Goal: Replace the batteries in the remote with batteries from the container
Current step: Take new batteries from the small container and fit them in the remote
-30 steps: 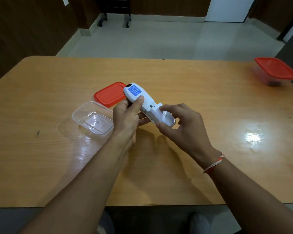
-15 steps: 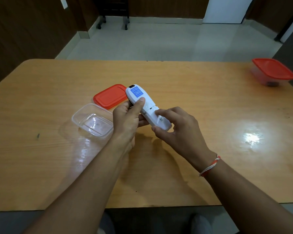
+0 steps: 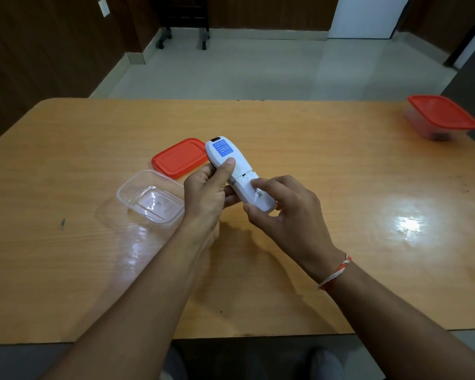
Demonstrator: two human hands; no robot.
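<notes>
White remote (image 3: 237, 175) with a blue label (image 3: 222, 150) near its dark tip. Left of the remote: flat red lid (image 3: 179, 157), clear colourless container (image 3: 151, 200). Far right of the remote: red-lidded tub (image 3: 441, 116). Under all, orange-tan wood-grain table (image 3: 327, 160).

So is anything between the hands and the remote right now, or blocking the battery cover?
Nothing visible. The left hand grips the remote at its middle and the right hand holds its near end, forefinger pressed on the back cover. The open clear container and red lid sit off to the left, clear of both hands.
</notes>
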